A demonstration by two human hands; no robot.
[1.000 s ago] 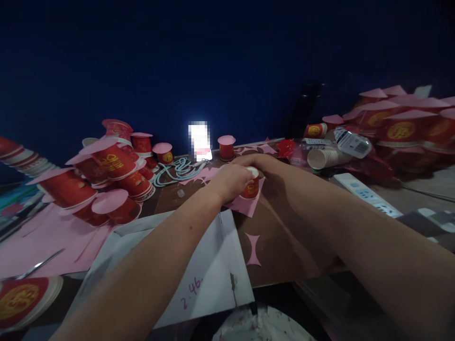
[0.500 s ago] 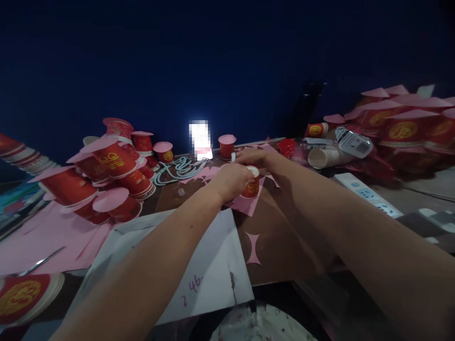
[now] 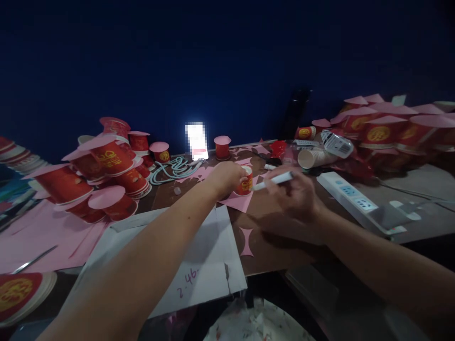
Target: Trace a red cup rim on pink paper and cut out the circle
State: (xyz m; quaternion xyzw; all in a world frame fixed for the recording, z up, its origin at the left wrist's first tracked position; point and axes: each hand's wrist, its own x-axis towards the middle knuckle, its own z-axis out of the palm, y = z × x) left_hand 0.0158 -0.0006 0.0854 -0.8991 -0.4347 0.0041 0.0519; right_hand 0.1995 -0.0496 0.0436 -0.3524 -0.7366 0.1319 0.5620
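Observation:
My left hand (image 3: 231, 177) is closed around a red paper cup (image 3: 246, 185) with gold lettering. The cup stands over a piece of pink paper (image 3: 239, 202), its white end up; the fingers on its far side are hidden. Just to the right, my right hand (image 3: 295, 195) grips a white pen-like stick (image 3: 279, 180), whose narrower grey end points left toward the cup. A small white piece (image 3: 270, 166) lies behind this stick. Nearer to me is a curved pink paper offcut (image 3: 246, 241) on the brown board (image 3: 263, 263).
Red cups topped with pink discs pile up at left (image 3: 113, 158) and right (image 3: 380, 132). Behind my left hand are a coiled cable (image 3: 170, 170), a lit screen (image 3: 196, 142) and a capped cup (image 3: 222, 149). A power strip (image 3: 346, 196) and white cardboard (image 3: 209, 255) flank my hands.
My right hand has drawn back from behind the cup to its right, and the white stick now shows in its grip. The left hand stays on the cup. The view has shifted slightly.

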